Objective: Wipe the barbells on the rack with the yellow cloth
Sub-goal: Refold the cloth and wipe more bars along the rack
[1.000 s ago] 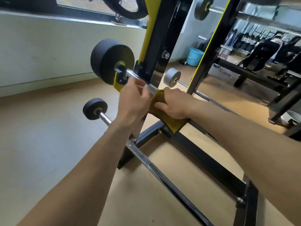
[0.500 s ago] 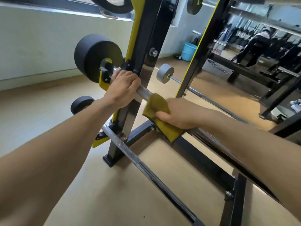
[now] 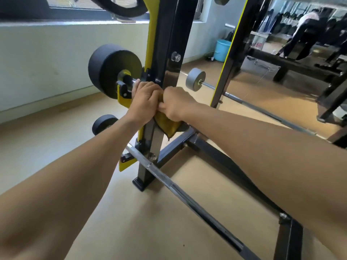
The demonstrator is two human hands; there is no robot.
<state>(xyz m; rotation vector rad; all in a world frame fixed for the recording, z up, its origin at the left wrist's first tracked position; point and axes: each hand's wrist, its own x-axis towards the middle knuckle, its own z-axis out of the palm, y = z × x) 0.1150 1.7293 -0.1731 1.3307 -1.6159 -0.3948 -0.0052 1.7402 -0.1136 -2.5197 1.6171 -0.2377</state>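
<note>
Wiping was underway: my left hand (image 3: 144, 98) gripped the chrome barbell bar (image 3: 131, 80); my right hand (image 3: 175, 103) clutched the yellow cloth (image 3: 167, 124) around it. Next, I judged, another stroke outward.

Blk/yellow rack (image 3: 165, 44) on floor (image 3: 47, 143), holds barbells (image 3: 114, 71).

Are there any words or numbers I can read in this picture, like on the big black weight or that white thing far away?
None can be read.
Big black weight: no words or numbers show on it.
Grey weight: nothing printed that I can see.
White box or sign far back: reddish marks, too small and blurred to read.
Blue bucket: no label visible.
Yellow cloth: plain.
</note>
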